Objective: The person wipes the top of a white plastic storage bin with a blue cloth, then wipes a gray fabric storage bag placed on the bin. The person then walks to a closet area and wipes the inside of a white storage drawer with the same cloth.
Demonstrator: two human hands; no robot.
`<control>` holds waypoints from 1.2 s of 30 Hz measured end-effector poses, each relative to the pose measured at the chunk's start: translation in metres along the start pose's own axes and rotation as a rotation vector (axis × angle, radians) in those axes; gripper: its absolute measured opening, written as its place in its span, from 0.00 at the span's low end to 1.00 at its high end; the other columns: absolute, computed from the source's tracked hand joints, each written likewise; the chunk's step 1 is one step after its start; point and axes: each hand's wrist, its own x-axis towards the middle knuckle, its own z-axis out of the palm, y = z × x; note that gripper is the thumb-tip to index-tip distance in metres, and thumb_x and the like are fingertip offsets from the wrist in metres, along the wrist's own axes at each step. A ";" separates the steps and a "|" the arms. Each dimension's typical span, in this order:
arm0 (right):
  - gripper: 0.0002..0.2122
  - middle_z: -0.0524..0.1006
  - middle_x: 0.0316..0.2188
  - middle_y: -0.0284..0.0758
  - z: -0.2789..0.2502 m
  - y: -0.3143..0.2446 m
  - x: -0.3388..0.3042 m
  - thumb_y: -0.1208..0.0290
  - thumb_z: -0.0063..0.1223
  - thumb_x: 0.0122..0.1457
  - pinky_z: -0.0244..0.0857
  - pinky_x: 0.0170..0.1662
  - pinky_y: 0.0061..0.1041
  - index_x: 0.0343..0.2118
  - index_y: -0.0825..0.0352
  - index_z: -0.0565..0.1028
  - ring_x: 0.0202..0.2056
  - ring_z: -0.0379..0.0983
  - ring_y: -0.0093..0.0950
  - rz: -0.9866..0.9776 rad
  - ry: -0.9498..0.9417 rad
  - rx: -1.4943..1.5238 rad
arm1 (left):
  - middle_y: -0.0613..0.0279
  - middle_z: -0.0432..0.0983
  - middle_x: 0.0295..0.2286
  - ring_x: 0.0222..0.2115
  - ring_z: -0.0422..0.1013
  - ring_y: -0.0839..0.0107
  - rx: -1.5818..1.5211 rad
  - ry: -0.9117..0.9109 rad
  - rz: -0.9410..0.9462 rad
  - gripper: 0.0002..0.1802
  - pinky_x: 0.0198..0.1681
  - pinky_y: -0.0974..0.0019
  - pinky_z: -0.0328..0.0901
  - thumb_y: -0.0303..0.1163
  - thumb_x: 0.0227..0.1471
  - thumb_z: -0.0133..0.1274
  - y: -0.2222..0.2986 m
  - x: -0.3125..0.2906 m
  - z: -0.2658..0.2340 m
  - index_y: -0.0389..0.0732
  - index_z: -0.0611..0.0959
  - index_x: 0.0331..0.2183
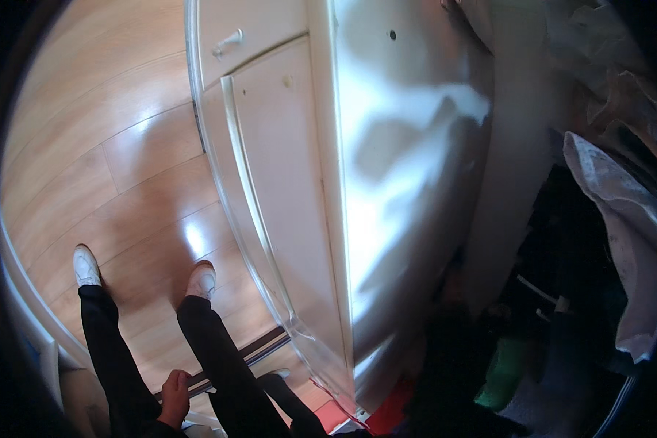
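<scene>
My left hand [175,398] is low in the picture, in a dark sleeve, beside my dark trouser leg [215,358]. Its fingers are curled closed, and whether anything is inside them is hidden. A dark striped strip [263,347] crosses behind the hand and leg along the floor. My right hand does not show. To the right rises a pale panelled cabinet door [285,160], with a small light knob [228,44] on the panel above. The adjoining white side [401,182] catches bright light and shadows.
Hanging or heaped clothes fill the dark right side, among them a pale garment [613,219] and a green cloth [500,372]. Red material [394,409] lies at the cabinet's foot. Wood floor [66,168] spreads left. Another dark leg [296,409] shows, perhaps a reflection.
</scene>
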 end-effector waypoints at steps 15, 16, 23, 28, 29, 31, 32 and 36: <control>0.25 0.61 0.66 0.47 0.092 0.081 0.236 0.59 0.37 0.72 0.59 0.65 0.37 0.67 0.66 0.59 0.63 0.62 0.40 -0.484 -0.199 -0.171 | 0.50 0.74 0.32 0.36 0.71 0.60 0.234 0.014 0.004 0.15 0.44 0.61 0.65 0.34 0.66 0.40 -0.050 0.006 0.018 0.35 0.77 0.36; 0.25 0.60 0.66 0.47 0.088 0.104 0.214 0.58 0.35 0.73 0.57 0.65 0.36 0.67 0.68 0.59 0.63 0.61 0.39 -0.239 -0.291 -0.011 | 0.50 0.73 0.31 0.36 0.70 0.61 0.211 -0.008 -0.116 0.14 0.44 0.62 0.65 0.34 0.66 0.41 -0.051 0.008 0.022 0.34 0.76 0.36; 0.27 0.55 0.70 0.40 0.055 0.249 0.023 0.61 0.33 0.73 0.51 0.68 0.37 0.70 0.71 0.51 0.65 0.56 0.39 -0.040 -0.259 0.019 | 0.77 0.59 0.19 0.15 0.51 0.86 -0.171 -0.041 -0.245 0.14 0.16 0.75 0.44 0.44 0.69 0.42 0.001 -0.018 0.045 0.48 0.77 0.40; 0.26 0.55 0.70 0.43 0.047 0.276 -0.089 0.64 0.34 0.72 0.47 0.70 0.39 0.68 0.72 0.54 0.68 0.53 0.41 0.310 -0.334 0.436 | 0.76 0.60 0.21 0.17 0.52 0.84 -0.423 -0.144 -0.337 0.14 0.20 0.76 0.47 0.45 0.68 0.43 0.037 -0.044 0.070 0.48 0.77 0.41; 0.26 0.54 0.70 0.43 0.041 0.280 -0.115 0.64 0.34 0.72 0.46 0.70 0.39 0.69 0.72 0.53 0.68 0.52 0.40 0.324 -0.331 0.396 | 0.75 0.60 0.21 0.18 0.53 0.83 -0.476 -0.175 -0.429 0.14 0.21 0.76 0.48 0.46 0.67 0.43 0.038 -0.043 0.077 0.48 0.77 0.41; 0.26 0.52 0.70 0.44 0.026 0.283 -0.173 0.64 0.34 0.72 0.45 0.70 0.38 0.69 0.72 0.52 0.68 0.51 0.40 0.328 -0.313 0.310 | 0.74 0.61 0.22 0.18 0.53 0.82 -0.413 -0.329 -0.401 0.15 0.22 0.75 0.49 0.48 0.65 0.45 0.032 -0.031 0.090 0.47 0.77 0.39; 0.27 0.52 0.70 0.44 0.017 0.288 -0.194 0.64 0.35 0.72 0.44 0.71 0.38 0.69 0.72 0.51 0.69 0.50 0.40 0.319 -0.306 0.282 | 0.74 0.61 0.22 0.18 0.53 0.82 -0.445 -0.331 -0.402 0.15 0.21 0.75 0.49 0.48 0.66 0.45 0.029 -0.029 0.097 0.47 0.77 0.40; 0.28 0.48 0.71 0.44 0.000 0.289 -0.260 0.64 0.35 0.72 0.42 0.71 0.37 0.69 0.72 0.49 0.70 0.46 0.38 0.256 -0.281 0.209 | 0.73 0.63 0.21 0.16 0.53 0.81 -0.513 -0.330 -0.277 0.15 0.19 0.74 0.49 0.47 0.67 0.43 0.007 -0.021 0.104 0.47 0.77 0.41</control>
